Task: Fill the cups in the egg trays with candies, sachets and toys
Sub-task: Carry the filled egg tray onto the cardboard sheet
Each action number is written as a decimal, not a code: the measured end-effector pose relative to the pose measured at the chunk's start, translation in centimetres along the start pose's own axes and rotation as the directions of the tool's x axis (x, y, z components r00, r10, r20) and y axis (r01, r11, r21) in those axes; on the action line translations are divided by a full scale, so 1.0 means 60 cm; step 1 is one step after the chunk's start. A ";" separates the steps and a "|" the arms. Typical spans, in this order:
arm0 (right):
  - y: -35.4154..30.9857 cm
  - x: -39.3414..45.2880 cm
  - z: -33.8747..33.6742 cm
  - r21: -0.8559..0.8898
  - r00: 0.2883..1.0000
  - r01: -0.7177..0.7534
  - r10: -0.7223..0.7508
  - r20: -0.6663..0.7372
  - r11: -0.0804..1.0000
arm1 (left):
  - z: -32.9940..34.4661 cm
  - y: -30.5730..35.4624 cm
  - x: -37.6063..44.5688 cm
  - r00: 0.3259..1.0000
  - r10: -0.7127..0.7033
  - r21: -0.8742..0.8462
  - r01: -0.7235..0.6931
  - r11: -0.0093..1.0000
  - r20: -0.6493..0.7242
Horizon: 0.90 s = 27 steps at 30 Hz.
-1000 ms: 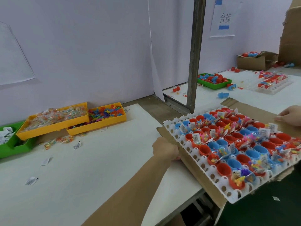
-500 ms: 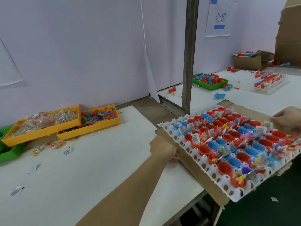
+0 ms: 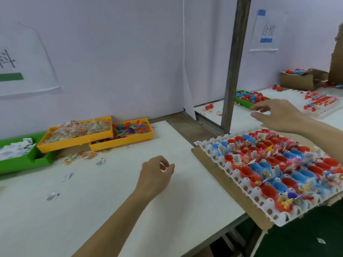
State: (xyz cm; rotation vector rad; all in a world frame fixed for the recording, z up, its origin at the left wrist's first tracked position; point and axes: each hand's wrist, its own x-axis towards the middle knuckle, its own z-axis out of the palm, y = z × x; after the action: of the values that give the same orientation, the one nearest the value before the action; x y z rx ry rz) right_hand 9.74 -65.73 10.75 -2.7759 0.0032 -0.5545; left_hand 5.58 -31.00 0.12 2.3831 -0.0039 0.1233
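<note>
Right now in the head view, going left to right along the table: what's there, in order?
green tray of white sachets → yellow tray of clear-wrapped candies → yellow tray of colourful toys → left hand → egg tray with red and blue cups on cardboard, right hand above its far edge.

Filled egg tray, hands off
</note>
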 end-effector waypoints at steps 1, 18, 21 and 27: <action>-0.043 0.002 0.012 0.032 0.998 0.066 -0.066 -0.015 0.997 | -0.029 -0.021 -0.007 1.000 -0.006 0.011 0.006 1.000 -0.009; -0.562 -0.198 0.319 0.534 0.788 0.320 -0.533 0.309 0.782 | -0.279 -0.301 -0.156 0.972 -0.003 0.559 0.137 0.818 -0.234; -0.607 -0.232 0.369 0.537 0.756 0.306 -0.543 0.364 0.786 | -0.293 -0.337 -0.156 0.961 -0.086 0.604 0.234 0.762 -0.263; -0.609 -0.246 0.409 0.521 0.785 0.330 -0.535 0.312 0.787 | -0.384 -0.387 -0.145 0.911 -0.143 0.736 0.398 0.547 -0.387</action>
State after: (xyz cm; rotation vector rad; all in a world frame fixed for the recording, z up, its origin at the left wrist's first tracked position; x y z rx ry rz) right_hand 3.16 -22.70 -5.32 -2.3671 -0.8063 0.0164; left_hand -4.25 1.39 0.12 3.2176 0.7249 0.3894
